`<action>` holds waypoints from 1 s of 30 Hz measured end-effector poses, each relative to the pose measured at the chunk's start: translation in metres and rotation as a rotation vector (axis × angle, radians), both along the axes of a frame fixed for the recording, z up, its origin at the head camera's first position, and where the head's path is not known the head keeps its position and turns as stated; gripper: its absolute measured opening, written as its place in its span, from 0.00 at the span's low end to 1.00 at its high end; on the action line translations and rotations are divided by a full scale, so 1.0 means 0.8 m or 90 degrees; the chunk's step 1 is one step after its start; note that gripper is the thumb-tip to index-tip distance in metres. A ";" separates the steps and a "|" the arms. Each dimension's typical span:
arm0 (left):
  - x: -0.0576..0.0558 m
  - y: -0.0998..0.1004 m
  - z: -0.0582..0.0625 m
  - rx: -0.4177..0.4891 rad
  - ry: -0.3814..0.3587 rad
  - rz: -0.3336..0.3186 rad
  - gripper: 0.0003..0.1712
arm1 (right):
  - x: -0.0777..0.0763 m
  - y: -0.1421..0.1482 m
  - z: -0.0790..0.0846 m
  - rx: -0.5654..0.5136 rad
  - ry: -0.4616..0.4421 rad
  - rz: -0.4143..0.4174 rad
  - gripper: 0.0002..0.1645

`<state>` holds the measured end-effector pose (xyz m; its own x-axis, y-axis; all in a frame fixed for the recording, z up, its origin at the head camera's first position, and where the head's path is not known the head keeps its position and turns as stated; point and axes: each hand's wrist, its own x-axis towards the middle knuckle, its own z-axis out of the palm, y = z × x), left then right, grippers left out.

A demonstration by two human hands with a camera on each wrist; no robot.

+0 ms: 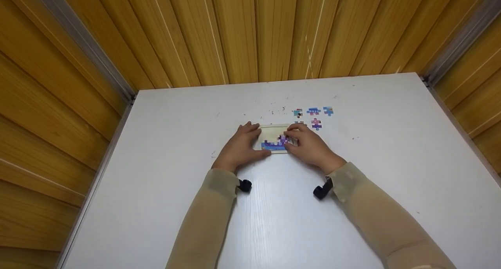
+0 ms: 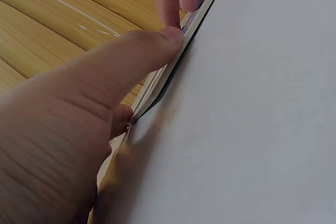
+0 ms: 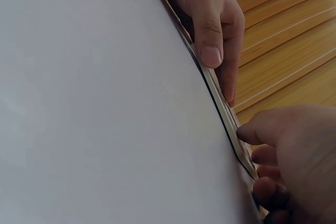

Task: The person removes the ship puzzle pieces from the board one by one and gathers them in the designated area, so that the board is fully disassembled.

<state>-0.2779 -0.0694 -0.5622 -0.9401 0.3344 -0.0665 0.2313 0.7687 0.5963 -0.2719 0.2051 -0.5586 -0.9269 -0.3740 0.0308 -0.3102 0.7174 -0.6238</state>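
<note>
A small cream puzzle tray (image 1: 270, 130) lies on the white table, its near part filled with joined blue and purple jigsaw pieces (image 1: 270, 147). My left hand (image 1: 242, 145) holds the tray's left side, thumb on the near rim and fingers at the far left corner. At the tray's right side, my right hand (image 1: 311, 147) pinches a purple puzzle piece (image 1: 283, 139) between thumb and index finger, right at the end of the joined pieces. In the right wrist view, the right thumb (image 3: 252, 132) is over the tray's rim; the piece itself is hidden there.
Several loose puzzle pieces (image 1: 313, 111) lie beyond the right hand, one partly hidden behind its fingers. Small dark specks dot the white table (image 1: 176, 124). Yellow wood-look panels (image 1: 235, 34) stand behind the table and along its sides.
</note>
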 end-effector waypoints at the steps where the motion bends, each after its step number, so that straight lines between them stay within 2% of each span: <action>1: 0.000 0.000 0.000 0.001 -0.001 0.000 0.55 | 0.000 -0.001 0.000 0.003 -0.002 0.000 0.32; 13: 0.000 0.000 0.001 0.007 -0.005 -0.002 0.55 | 0.000 -0.004 0.002 0.011 -0.026 0.007 0.33; 30: 0.001 0.004 0.000 0.010 -0.021 0.009 0.55 | 0.001 -0.004 0.001 -0.020 -0.062 -0.023 0.28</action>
<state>-0.2768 -0.0662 -0.5619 -0.9424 0.3218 -0.0917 0.2003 0.7621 0.6158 -0.2713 0.2022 -0.5582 -0.9388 -0.3409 -0.0487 -0.2217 0.7065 -0.6721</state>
